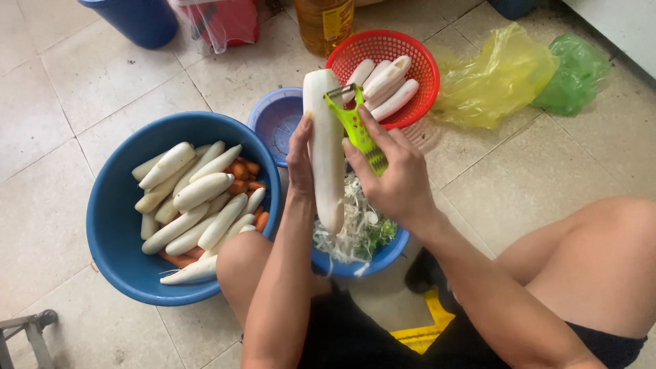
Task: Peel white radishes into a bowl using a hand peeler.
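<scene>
Your left hand is wrapped around a long white radish, smooth and pale, held nearly upright above the floor with your fingers curled behind it and the thumb side toward you. Your right hand is clenched on a lime-green plastic peeler, its metal blade laid against the upper part of the radish, your thumb resting along the handle. Directly beneath both hands sits a blue plastic bowl holding a loose heap of thin white shavings mixed with a few green bits. At your left, a big round blue basin with smooth glossy walls is filled with many whole white radishes, matt and tapered, lying crosswise over short orange carrots that peek out near the rim closest to you. Beyond the radish you hold, a red plastic basket with a fine lattice wall contains several peeled white radishes, clean and bright. Just beside it on its left stands a smaller blue perforated colander. Past the red basket, a crumpled yellow plastic bag and a green plastic bag lie touching each other on the pale tiled floor.
</scene>
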